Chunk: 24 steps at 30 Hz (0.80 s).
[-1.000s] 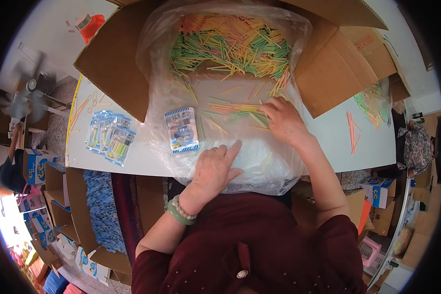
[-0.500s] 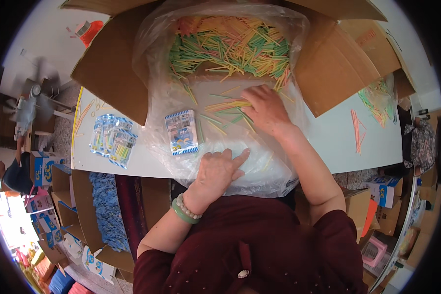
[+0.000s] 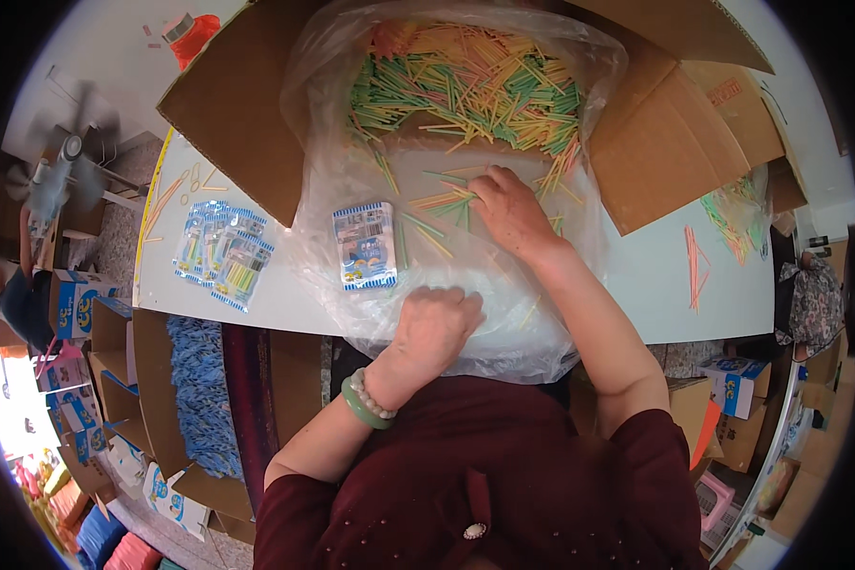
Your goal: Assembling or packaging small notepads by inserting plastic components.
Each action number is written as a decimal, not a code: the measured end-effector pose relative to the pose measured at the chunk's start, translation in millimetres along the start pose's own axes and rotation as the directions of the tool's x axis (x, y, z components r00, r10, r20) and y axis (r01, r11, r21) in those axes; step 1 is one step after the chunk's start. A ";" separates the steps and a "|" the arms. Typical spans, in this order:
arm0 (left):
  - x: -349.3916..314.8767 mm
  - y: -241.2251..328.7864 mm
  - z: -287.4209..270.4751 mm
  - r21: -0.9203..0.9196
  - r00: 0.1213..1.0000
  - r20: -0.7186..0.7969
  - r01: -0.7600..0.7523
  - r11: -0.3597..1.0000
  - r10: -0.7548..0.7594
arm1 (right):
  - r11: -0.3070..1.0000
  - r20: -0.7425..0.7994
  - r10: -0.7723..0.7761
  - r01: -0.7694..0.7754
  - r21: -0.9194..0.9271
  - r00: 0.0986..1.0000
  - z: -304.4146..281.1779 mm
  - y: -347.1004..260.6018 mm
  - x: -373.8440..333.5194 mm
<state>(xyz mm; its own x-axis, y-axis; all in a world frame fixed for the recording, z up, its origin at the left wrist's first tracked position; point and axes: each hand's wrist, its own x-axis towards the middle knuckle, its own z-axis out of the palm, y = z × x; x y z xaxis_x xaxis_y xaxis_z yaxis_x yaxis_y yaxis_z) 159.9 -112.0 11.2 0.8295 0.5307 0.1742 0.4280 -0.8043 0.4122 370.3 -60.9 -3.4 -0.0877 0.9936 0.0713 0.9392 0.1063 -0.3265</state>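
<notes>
Your right hand (image 3: 511, 211) seemingly gathers loose sticks (image 3: 445, 201); your left hand (image 3: 435, 328) curls over the clear plastic (image 3: 518, 332). Neither grip shows. Next likely calls for light pinching.

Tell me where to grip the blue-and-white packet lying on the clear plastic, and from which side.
Pinch the packet at its near short edge, coming from the person's side, likely with the left hand, which is close by. It lies flat, long sides running away from the person; that near end looks unobstructed, while loose sticks lie beside its right edge.
</notes>
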 end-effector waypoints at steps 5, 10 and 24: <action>25.2 -2.2 -13.3 0.257 0.974 -0.220 -0.004 0.967 0.063 | 0.997 0.138 0.043 -0.050 0.053 0.989 -13.1 -12.1 15.1; 13.0 -7.4 0.9 0.229 0.994 -0.091 0.082 0.970 -0.063 | 0.989 -0.044 -0.143 0.141 -0.047 0.989 -8.0 -16.4 1.3; 1.4 -7.6 5.4 0.122 0.981 -0.174 0.105 0.987 -0.083 | 0.998 0.041 -0.009 0.012 -0.064 0.999 -16.3 -5.3 -0.1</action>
<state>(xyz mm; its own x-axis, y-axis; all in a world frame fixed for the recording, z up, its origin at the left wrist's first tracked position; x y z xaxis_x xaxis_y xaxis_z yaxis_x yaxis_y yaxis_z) 159.7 -106.6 3.5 0.7159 0.6343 0.2919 0.5536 -0.7703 0.3165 370.8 -62.2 13.6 -0.1101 0.9933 0.0355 0.9575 0.1155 -0.2642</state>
